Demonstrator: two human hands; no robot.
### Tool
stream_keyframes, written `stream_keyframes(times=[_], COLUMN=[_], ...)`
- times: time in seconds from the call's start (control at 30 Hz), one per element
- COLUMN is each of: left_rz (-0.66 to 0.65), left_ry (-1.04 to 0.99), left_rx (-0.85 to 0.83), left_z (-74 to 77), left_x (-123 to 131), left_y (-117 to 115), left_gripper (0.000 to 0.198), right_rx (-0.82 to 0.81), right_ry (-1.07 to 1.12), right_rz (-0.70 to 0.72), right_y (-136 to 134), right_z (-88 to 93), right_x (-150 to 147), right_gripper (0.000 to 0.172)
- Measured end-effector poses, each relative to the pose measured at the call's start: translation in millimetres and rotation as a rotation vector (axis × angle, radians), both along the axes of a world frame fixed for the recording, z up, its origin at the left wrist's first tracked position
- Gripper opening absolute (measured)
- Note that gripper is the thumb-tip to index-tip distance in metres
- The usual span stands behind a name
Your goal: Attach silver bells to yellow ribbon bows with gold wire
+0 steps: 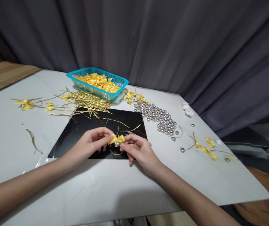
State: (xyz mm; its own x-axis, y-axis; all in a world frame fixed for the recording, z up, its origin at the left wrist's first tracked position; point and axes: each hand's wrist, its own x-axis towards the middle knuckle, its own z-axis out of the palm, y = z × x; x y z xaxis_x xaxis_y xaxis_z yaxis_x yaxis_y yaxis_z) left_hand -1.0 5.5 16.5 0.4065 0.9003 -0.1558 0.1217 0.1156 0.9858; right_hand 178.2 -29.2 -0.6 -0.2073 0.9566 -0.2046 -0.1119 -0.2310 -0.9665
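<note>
Between my two hands, over a black mat (66, 141), is a yellow ribbon bow (120, 139). A small silver bell-like piece (117, 144) sits at its middle, and a thin gold cord (115, 154) loops below it. My left hand (96, 141) pinches the bow's left side between thumb and fingers. My right hand (140, 152) is closed on the right side, its lower fingers curled. A pointed metal blade (129, 133) shows just behind the right fingers; the rest of that tool is hidden.
A blue basket (88, 84) full of yellow bows stands at the back of the white table (85, 191). Gold cords (90, 102) lie in front of it, several finished-looking bows (26, 104) at left. Many silver pieces (160, 116) spread right; more bows (205, 149) lie beyond.
</note>
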Motion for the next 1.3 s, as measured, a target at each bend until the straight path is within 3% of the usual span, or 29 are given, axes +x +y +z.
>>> stream_keyframes(times=[0.37, 0.5, 0.77, 1.0, 1.3], left_rz=[-0.103, -0.098, -0.073, -0.068, -0.127], left_ry=[-0.016, -0.006, -0.025, 0.007, 0.055], left_rx=[-0.023, -0.035, -0.06, -0.055, -0.077], left_z=[-5.1, -1.9, -11.1, -2.2, 2.7], left_x=[0, 0, 3, 3, -1], left_y=[0, 0, 0, -2, 2], left_gripper=[0.02, 0.017, 0.019, 0.019, 0.022], right_rx=[-0.064, -0.052, -0.095, -0.086, -0.101], right_ry=[0.062, 0.05, 0.076, 0.048, -0.009], right_rz=[-0.009, -0.005, -0.002, 0.142, 0.188], right_y=[1, 1, 1, 1, -2], right_z=[-5.9, -7.6, -6.7, -5.6, -1.6], right_x=[-3, -4, -4, -4, -5], right_gripper=[0.019, 0.022, 0.019, 0.026, 0.036])
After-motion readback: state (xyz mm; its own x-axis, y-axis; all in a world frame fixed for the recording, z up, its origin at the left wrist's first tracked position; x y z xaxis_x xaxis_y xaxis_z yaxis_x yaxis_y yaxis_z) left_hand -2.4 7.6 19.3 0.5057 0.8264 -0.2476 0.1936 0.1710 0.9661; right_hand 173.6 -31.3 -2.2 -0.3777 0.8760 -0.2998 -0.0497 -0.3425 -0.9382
